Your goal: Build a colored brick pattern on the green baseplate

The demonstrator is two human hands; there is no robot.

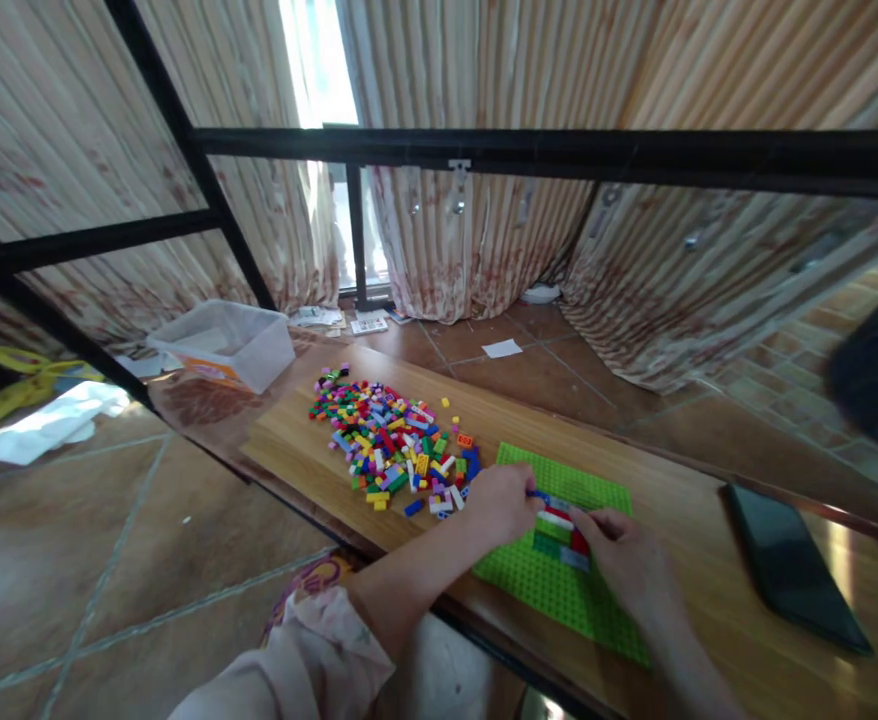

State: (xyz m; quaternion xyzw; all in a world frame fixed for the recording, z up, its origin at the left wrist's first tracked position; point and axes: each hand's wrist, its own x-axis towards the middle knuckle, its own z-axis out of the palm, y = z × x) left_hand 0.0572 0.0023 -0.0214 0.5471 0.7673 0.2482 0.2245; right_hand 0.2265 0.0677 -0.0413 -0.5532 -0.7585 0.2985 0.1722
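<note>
A small build of toy bricks [557, 533] in red, white, green, blue and grey stands on the green baseplate [529, 592]. My left hand [504, 500] is closed at the build's far left side, its fingertips pinching a blue brick [536, 494] that is partly hidden by the fingers. At the right side of the build is my right hand [623, 550], thumb and forefinger pressed to its red and grey bricks. How far the fingers wrap behind the build cannot be made out.
A heap of loose coloured bricks [386, 435] lies left of the baseplate on the wooden bench [289, 440]. A dark tablet-like slab [795, 565] rests at the right. Beyond the heap stands a clear plastic bin [229, 345]. Black metal bars [514, 148] cross ahead of curtains.
</note>
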